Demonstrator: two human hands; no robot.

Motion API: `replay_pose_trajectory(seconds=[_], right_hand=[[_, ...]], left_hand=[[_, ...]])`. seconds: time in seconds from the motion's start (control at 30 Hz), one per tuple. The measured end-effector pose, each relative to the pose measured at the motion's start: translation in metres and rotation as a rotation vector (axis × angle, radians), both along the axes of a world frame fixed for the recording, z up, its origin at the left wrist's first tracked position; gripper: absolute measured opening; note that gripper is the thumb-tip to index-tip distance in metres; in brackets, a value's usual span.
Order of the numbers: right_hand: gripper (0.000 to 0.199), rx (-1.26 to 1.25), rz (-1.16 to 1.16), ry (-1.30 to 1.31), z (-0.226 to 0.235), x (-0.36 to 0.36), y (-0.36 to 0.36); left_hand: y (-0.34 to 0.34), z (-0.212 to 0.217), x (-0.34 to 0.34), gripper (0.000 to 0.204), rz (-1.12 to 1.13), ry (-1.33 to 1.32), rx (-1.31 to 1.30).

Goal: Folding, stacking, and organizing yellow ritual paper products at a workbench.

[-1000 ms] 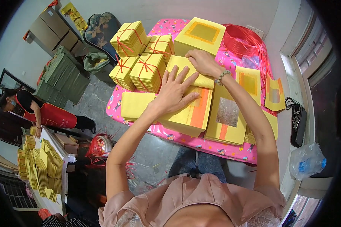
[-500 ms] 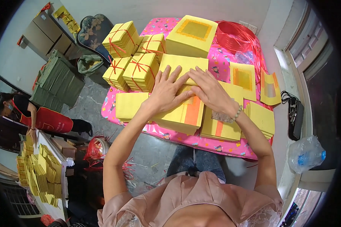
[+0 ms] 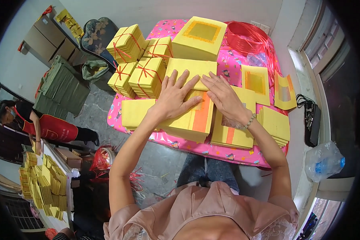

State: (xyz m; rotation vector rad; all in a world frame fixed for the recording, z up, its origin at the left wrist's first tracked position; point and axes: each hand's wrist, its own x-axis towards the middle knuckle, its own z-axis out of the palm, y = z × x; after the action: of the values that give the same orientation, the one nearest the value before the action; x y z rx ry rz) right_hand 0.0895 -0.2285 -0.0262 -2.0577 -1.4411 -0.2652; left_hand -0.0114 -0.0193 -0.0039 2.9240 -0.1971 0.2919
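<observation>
Both hands lie open and flat, left hand (image 3: 176, 96) and right hand (image 3: 224, 96), pressing a yellow paper stack (image 3: 190, 118) on the pink bench (image 3: 196, 146), beside tied bundles (image 3: 142, 66).

My hands (image 3: 176, 98) cover the top of the yellow paper stack (image 3: 192, 122); table's (image 3: 236, 154) near edge hides my knees.

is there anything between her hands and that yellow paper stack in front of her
Nothing visible. The left hand and the right hand both lie flat, fingers spread, directly on top of the yellow paper stack on the pink-covered table.
</observation>
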Motion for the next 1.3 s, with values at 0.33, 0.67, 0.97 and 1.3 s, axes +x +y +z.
replay_pose_trajectory(seconds=[0.33,0.67,0.97,1.3], right_hand=[[0.039,0.066,0.014,0.077,-0.002,0.005,0.003],[0.038,0.086,0.042,0.244,-0.001,0.010,0.003],[0.042,-0.014,0.044,-0.101,0.006,-0.006,-0.003],[0.049,-0.029,0.130,-0.002,-0.011,0.008,-0.010]], left_hand=[[-0.002,0.003,0.001,0.074,0.014,0.033,0.019],[0.000,0.000,0.003,0.077,-0.011,-0.001,0.007],[0.000,-0.003,0.002,0.079,0.005,0.016,0.002],[0.012,0.009,-0.005,0.076,-0.059,0.068,0.021]])
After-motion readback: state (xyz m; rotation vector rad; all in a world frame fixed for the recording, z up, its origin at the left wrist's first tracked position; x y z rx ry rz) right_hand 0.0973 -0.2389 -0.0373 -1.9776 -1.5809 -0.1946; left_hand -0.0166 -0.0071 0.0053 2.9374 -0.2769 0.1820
